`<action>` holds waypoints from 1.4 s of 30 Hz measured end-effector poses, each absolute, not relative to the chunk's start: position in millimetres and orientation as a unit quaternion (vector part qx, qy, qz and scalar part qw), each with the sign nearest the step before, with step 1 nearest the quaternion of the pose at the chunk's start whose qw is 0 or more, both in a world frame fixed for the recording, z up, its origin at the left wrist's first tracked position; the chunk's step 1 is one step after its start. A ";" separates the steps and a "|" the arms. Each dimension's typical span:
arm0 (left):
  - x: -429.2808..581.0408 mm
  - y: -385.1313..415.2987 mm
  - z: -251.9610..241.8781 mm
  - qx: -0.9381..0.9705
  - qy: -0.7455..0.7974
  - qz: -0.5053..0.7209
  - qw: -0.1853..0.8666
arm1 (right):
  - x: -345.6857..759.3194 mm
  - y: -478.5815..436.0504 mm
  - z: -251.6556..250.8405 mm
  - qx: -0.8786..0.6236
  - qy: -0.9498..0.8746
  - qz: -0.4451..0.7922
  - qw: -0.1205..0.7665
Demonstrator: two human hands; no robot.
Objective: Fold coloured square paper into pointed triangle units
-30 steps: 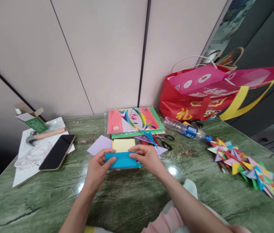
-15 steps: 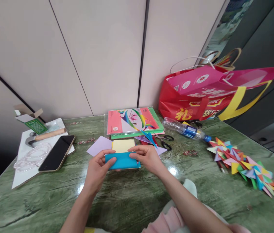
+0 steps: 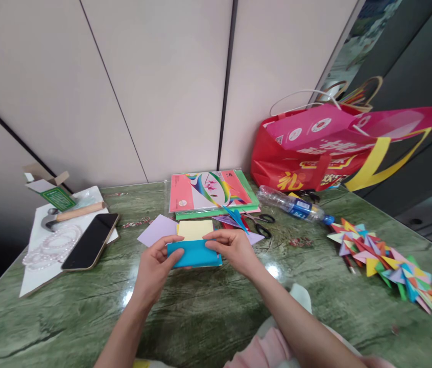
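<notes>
A folded blue sheet of paper point(image 3: 194, 254) is held level just above the table, between my two hands. My left hand point(image 3: 157, 263) pinches its left end, thumb in front and fingers behind. At its upper right edge, my right hand point(image 3: 235, 249) grips the fold between thumb and fingers. Right behind it lies pale yellow paper point(image 3: 195, 230). A lilac sheet point(image 3: 157, 231) pokes out at the left, and a folded blue paper piece point(image 3: 238, 219) rests on lilac and red pieces at the right. Black-handled scissors point(image 3: 263, 225) lie beside these.
A pack of coloured paper point(image 3: 211, 191) lies near the wall. Farther right are a plastic bottle point(image 3: 296, 205), a red gift bag point(image 3: 304, 153) and a multicoloured folded-paper chain point(image 3: 386, 263). On the left are a phone point(image 3: 90, 242), a hammer point(image 3: 72, 215), beads point(image 3: 53, 247) and a small green box point(image 3: 55, 196).
Both hands keep their hold on the blue paper. Its lower right edge now looks more closely aligned. The whole view has shifted very slightly.
</notes>
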State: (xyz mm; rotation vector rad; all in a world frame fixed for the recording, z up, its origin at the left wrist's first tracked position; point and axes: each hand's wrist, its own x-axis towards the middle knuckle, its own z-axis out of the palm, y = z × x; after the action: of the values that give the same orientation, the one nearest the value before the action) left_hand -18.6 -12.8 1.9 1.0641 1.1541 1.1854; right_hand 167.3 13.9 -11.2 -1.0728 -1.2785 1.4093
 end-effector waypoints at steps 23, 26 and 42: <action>-15.6 -14.9 8.7 0.472 0.512 0.494 0.520 | 171.2 16.8 -12.7 -0.430 -0.526 0.573 0.458; -14.4 -15.3 9.0 0.473 0.509 0.498 0.519 | 170.8 16.8 -12.4 -0.429 -0.522 0.574 0.463; -18.1 -11.8 7.3 0.588 0.548 0.405 0.437 | 169.9 14.0 -10.6 -0.435 -0.643 0.490 0.397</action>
State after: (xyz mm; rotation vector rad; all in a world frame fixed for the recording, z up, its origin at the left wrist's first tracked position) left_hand -18.1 -11.8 7.3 1.4616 1.3619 1.0066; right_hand 169.9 14.0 -10.6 -1.1022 -1.6289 1.2414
